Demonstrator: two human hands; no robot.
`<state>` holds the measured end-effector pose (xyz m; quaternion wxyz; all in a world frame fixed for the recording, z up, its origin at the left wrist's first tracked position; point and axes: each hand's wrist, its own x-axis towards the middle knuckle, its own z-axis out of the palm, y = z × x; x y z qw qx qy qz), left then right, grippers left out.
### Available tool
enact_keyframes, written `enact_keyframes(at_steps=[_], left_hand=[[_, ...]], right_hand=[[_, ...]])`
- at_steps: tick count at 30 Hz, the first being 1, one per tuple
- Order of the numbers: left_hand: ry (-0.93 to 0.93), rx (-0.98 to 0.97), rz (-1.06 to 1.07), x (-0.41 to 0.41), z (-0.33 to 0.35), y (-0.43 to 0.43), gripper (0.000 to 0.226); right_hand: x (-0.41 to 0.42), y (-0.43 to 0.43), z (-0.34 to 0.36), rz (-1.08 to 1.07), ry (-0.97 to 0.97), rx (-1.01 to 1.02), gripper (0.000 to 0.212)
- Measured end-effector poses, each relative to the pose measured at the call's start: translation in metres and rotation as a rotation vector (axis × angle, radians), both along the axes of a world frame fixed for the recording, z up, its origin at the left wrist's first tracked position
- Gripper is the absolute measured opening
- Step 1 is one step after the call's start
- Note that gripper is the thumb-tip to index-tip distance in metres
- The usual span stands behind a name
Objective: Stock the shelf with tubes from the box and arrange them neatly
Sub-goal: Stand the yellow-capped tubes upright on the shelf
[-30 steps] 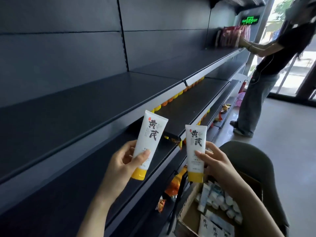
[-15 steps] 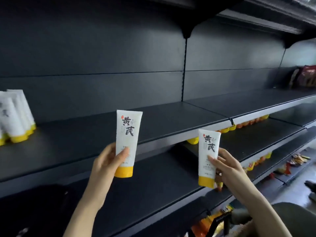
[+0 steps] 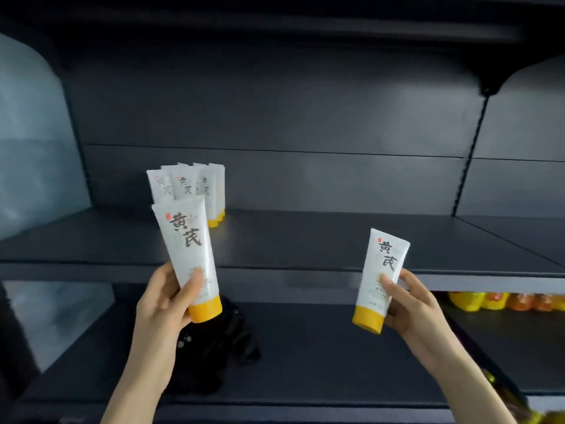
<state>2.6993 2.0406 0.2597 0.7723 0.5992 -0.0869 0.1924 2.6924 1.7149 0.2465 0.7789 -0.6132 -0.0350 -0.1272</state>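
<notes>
The left hand [image 3: 166, 301] gripped a white plastic tube with a yellow cap and black characters [image 3: 186, 249]. The thumb lay across the front of the lower body and the fingers curled behind. This tube was held cap down, its crimped end leaning slightly left and projecting above the hand.

The right hand [image 3: 409, 307] gripped a second white yellow-capped tube [image 3: 382, 270] in the same way, thumb on the front face. It was also held cap down, with its crimped end leaning slightly right. The two held tubes were well apart, both in front of the edge of the dark grey metal shelf [image 3: 336, 240].

A cluster of matching white tubes [image 3: 195, 185] stood cap down on that shelf, left of centre and near the back panel, partly hidden behind the left-hand tube.

On the lower shelf [image 3: 336, 356], a black object [image 3: 226, 341] lay below the left hand. Yellow and orange packs [image 3: 489, 301] sat at the far right
</notes>
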Motion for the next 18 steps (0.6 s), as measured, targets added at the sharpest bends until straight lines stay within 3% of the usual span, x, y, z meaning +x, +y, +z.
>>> enact_keyframes(at_steps=[7, 14, 18], left_hand=[[-0.026, -0.060, 0.099, 0.024, 0.009, 0.062, 0.037], [-0.088, -0.013, 0.101, 0.071, 0.023, 0.144, 0.043], [-0.090, 0.010, 0.089, 0.091, 0.020, 0.180, 0.046]], right_hand=[[0.037, 0.070, 0.015, 0.011, -0.065, 0.027, 0.042], [0.089, 0.163, 0.013, -0.095, -0.112, 0.144, 0.020], [0.111, 0.208, 0.011, -0.157, -0.118, 0.216, 0.020]])
